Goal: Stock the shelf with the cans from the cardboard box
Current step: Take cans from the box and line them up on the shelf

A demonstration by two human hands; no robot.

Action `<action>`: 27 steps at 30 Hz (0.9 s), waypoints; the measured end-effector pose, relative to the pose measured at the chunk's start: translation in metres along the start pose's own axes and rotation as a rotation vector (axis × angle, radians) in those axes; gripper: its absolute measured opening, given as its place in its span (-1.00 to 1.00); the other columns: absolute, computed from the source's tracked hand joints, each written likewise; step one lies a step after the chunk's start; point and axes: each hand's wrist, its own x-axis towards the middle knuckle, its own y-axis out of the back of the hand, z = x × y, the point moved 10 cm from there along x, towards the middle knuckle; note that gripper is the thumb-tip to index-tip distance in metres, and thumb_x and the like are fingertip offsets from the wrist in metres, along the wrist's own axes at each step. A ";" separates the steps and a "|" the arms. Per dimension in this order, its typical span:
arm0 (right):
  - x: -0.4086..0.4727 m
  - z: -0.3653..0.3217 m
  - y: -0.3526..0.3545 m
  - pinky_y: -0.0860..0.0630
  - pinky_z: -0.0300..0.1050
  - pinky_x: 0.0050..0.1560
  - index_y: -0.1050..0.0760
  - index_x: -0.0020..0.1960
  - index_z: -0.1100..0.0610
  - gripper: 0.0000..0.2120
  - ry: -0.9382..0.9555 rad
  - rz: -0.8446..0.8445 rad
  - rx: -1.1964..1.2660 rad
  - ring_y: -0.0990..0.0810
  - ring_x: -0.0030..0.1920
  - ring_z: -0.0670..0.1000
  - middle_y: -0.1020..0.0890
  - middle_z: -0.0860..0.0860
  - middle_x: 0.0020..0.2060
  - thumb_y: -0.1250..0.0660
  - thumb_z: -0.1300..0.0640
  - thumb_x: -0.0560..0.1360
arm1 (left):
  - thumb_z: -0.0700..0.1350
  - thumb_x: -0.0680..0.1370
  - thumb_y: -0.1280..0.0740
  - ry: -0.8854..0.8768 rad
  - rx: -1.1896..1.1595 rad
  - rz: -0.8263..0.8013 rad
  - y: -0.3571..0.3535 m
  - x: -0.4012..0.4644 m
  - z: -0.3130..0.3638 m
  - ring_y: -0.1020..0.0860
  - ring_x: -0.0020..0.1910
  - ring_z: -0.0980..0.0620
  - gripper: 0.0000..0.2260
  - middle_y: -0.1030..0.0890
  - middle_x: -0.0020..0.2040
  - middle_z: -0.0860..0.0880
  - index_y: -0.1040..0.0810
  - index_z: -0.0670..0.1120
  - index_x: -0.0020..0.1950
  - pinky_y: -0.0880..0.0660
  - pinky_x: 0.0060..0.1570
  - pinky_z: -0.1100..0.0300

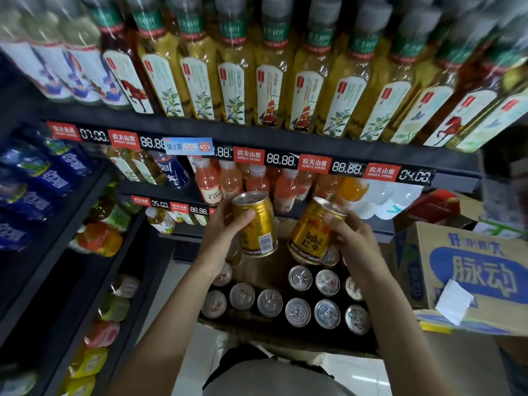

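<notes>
Two gold energy-drink cans are held above the open cardboard box [285, 338]. The left can [255, 224] is gripped in the left hand [225, 235], fingers wrapped around its left side, silver top tilted up and slightly left. The right can [315, 230] is gripped in the right hand [351, 241], fingers closed around its upper right side near the rim; its long axis leans to the right, top towards the shelf. Both cans are clear of the box and apart from each other.

Below them, silver can tops [298, 311] are seen in rows in the box, with a gap under the hands.

Beyond the cans, pink juice bottles [231, 181] are ranged on the middle shelf [285, 160]; yellow tea bottles [268, 81] fill the shelf above. A printed carton [471, 270] lies at near right.

Judgement: the shelves lie ahead of and above both hands, so the cans would have to be carried forward and set upright. The target slot is not identifiable. Neither hand is clearly nearer.
</notes>
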 end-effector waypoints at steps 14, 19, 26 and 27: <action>-0.016 -0.182 -0.024 -0.52 0.08 0.14 -0.49 0.16 0.01 -0.38 0.291 -0.116 -0.101 -0.61 0.07 0.05 -0.63 0.03 0.06 -0.50 -0.23 0.18 | 0.35 0.11 -0.39 -0.631 0.490 0.122 -0.040 -0.013 0.229 -0.53 0.01 0.17 -0.40 -0.56 0.00 0.13 -0.43 0.13 0.06 -0.45 -0.02 0.26; -0.040 -0.290 -0.043 -0.54 -0.08 0.00 -0.56 0.07 0.06 -0.57 0.573 -0.158 -0.169 -0.66 -0.04 -0.04 -0.70 -0.06 -0.13 -0.46 -0.13 0.28 | 0.36 0.16 -0.36 -0.870 0.479 0.211 -0.057 -0.030 0.321 -0.51 -0.10 0.34 -0.50 -0.54 -0.09 0.24 -0.42 0.19 0.01 -0.40 -0.16 0.45; -0.058 -0.396 -0.066 -0.52 -0.23 -0.11 -0.53 0.15 0.10 -0.72 0.859 -0.133 -0.169 -0.63 -0.01 -0.07 -0.65 -0.05 -0.06 -0.29 -0.01 0.51 | 0.37 0.24 -0.32 -1.123 0.345 0.490 -0.076 -0.045 0.409 -0.45 -0.07 0.34 -0.46 -0.47 -0.05 0.25 -0.43 0.09 0.07 -0.39 -0.12 0.50; -0.052 -0.406 -0.066 -0.52 -0.24 -0.13 -0.50 0.20 0.13 -0.67 0.870 -0.115 -0.144 -0.62 0.01 -0.06 -0.64 -0.02 -0.03 -0.31 0.00 0.50 | 0.38 0.24 -0.32 -1.141 0.338 0.517 -0.079 -0.042 0.416 -0.46 -0.06 0.30 -0.44 -0.48 -0.03 0.22 -0.45 0.06 0.09 -0.41 -0.10 0.45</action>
